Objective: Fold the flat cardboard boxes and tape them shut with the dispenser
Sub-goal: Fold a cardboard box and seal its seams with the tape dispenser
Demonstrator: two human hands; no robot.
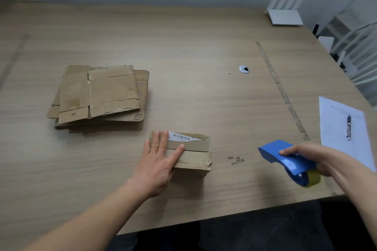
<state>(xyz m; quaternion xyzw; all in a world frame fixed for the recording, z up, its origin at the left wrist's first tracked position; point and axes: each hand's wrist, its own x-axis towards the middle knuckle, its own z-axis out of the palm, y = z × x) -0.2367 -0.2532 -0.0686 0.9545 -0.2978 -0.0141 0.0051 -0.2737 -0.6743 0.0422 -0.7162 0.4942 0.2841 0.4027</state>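
Note:
A folded cardboard box [193, 152] with a barcode label on top sits near the table's front edge. My left hand [158, 162] lies flat on the box's left part, fingers spread over the closed top flaps. To the right, my right hand [312, 159] grips a blue tape dispenser [285, 156] with a yellowish tape roll at its rear; it is held just above the table, well apart from the box. A stack of flat cardboard boxes [100, 96] lies at the left, behind the folded one.
A white sheet of paper [338, 128] with a pen [349, 127] on it lies at the right edge. A white router [284, 16] stands at the back right. A metal cable grommet [244, 69] and a strip of old tape [281, 89] mark the wooden table [193, 47].

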